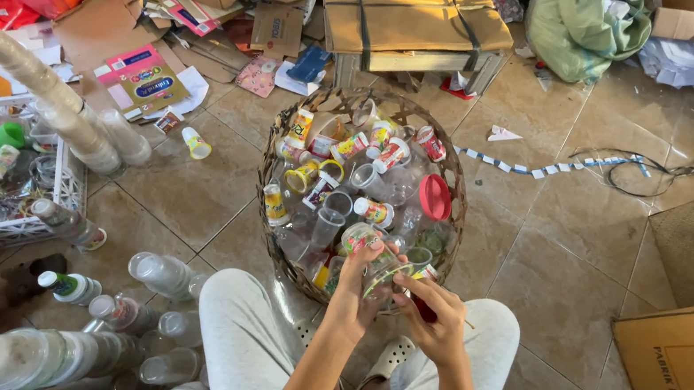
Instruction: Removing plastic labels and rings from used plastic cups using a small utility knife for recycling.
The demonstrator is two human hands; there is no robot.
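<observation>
two hands (pixel 397 300) hold a cup (pixel 371 259) over cluttered tiled floor (pixel 547 222).

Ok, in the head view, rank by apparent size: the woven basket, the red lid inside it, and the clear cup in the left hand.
1. Woven basket, by far the largest.
2. Clear cup held by the left hand.
3. Red lid, though it looks close in size to the cup, which is nearer the camera, so this order is unsure.

views: one, worn on my head | faces: steeply down over my knees | range: close above my left hand (pixel 358 292) and right hand (pixel 435 322) | beyond grip: round woven wicker basket (pixel 278 249), tan tiled floor (pixel 541 241)
</observation>
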